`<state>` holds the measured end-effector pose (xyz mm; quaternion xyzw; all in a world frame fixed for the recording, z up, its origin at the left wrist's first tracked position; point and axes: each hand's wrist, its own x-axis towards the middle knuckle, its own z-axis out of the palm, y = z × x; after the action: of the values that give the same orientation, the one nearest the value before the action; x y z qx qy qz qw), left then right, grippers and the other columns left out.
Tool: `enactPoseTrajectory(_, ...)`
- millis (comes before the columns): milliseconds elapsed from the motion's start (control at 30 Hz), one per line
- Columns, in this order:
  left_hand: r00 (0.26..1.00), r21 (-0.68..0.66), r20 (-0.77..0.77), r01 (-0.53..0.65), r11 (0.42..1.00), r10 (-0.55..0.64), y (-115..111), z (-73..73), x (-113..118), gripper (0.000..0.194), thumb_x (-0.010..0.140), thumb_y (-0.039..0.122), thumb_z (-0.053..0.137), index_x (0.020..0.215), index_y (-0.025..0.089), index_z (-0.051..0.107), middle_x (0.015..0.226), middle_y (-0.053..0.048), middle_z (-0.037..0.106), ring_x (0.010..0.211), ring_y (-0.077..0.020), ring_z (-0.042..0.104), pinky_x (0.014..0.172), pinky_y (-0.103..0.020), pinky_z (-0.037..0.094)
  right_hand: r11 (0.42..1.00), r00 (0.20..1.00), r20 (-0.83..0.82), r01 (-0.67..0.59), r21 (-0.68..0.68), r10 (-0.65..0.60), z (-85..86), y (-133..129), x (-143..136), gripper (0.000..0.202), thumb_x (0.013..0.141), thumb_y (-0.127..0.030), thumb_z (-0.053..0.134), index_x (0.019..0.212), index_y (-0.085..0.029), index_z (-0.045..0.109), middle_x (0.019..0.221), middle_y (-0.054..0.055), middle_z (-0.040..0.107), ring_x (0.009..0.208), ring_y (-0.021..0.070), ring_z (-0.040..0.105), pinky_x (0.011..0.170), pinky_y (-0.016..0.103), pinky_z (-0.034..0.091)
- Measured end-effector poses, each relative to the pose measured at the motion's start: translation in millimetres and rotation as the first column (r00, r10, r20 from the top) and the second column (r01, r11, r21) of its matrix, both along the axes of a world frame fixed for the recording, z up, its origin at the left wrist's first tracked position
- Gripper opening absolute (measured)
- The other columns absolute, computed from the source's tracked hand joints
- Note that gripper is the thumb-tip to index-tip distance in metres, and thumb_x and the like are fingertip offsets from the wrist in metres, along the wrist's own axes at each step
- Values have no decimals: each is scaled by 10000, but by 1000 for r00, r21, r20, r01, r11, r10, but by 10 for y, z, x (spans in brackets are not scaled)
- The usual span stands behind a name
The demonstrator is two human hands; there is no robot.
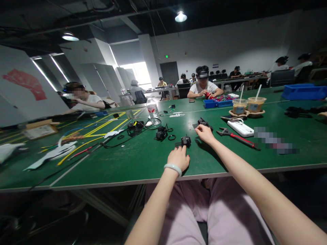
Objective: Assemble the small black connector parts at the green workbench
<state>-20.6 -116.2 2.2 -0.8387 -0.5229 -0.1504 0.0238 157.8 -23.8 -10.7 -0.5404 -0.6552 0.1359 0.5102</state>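
Note:
On the green table (pixel 143 163), my left hand (pixel 178 158) lies palm down near the front edge, fingers apart, its fingertips at the near side of a small black part (pixel 186 141). My right hand (pixel 204 133) reaches farther forward, with its fingers bent at the left end of another black part (pixel 205 124); whether they grip it is unclear. A third black part (pixel 161 133) sits to the left, with black rings (pixel 171 137) beside it. Right of my right hand lies an adjustable wrench (pixel 238 138) with a red and black handle.
A water bottle (pixel 152 112), cables (pixel 84 149) and a black device (pixel 135 126) are on the left. Two drink cups (pixel 256 104), a white power bank (pixel 240 128) and blue bins (pixel 304 92) stand right. A person (pixel 204 89) sits across the table.

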Motion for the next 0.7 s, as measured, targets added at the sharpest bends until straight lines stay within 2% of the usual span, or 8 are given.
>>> enactPoseTrajectory(133, 994, -115, -111, -32, 993, 19, 77, 158, 25, 445, 673, 315, 448, 1060, 99, 404, 899, -194, 567, 812, -305, 553, 677, -365, 402, 1000, 1000, 26, 0, 14, -1, 9, -24, -15, 200, 709, -319, 414, 666, -181, 552, 637, 14, 580, 591, 130, 508, 613, 251, 378)
enactPoseTrajectory(233, 984, -153, -178, -43, 987, 16, 126, 290, 65, 597, 642, 376, 483, 1134, 88, 307, 901, -192, 569, 826, -304, 557, 654, -329, 409, 999, 999, 42, 16, 31, -18, 4, -29, -21, 222, 714, -318, 402, 644, -171, 552, 627, 17, 580, 591, 126, 510, 607, 237, 374)
enactPoseTrajectory(367, 978, -239, -209, -51, 970, 0, 117, 387, 61, 628, 651, 454, 456, 1140, 118, 250, 904, -152, 578, 825, -268, 567, 643, -290, 413, 998, 996, 66, 58, 26, -60, -9, -10, -24, 232, 706, -307, 400, 620, -159, 556, 628, 18, 581, 603, 121, 511, 604, 223, 367)
enactPoseTrajectory(500, 985, -302, -174, -56, 952, 3, 24, 337, -65, 542, 676, 462, 430, 1081, 139, 269, 895, -128, 581, 793, -233, 574, 639, -273, 410, 999, 996, 75, 39, 31, -42, -23, -6, -35, 219, 709, -295, 399, 652, -159, 561, 637, 14, 583, 604, 113, 508, 603, 216, 364)
enactPoseTrajectory(600, 998, -283, -54, 25, 959, -42, -33, 253, -187, 435, 695, 436, 427, 1008, 161, 305, 960, -115, 553, 843, -210, 557, 682, -262, 406, 998, 996, 90, 23, 50, -28, -15, -23, -51, 205, 711, -278, 403, 674, -157, 563, 658, 15, 586, 620, 110, 506, 607, 212, 360)
enactPoseTrajectory(700, 998, -272, 22, 67, 960, -63, -39, 201, -259, 418, 695, 443, 431, 985, 166, 313, 977, -109, 536, 869, -204, 544, 717, -270, 403, 999, 993, 118, -1, 38, -3, 5, -43, -67, 191, 709, -263, 413, 680, -153, 567, 669, 16, 588, 620, 106, 502, 609, 210, 358)
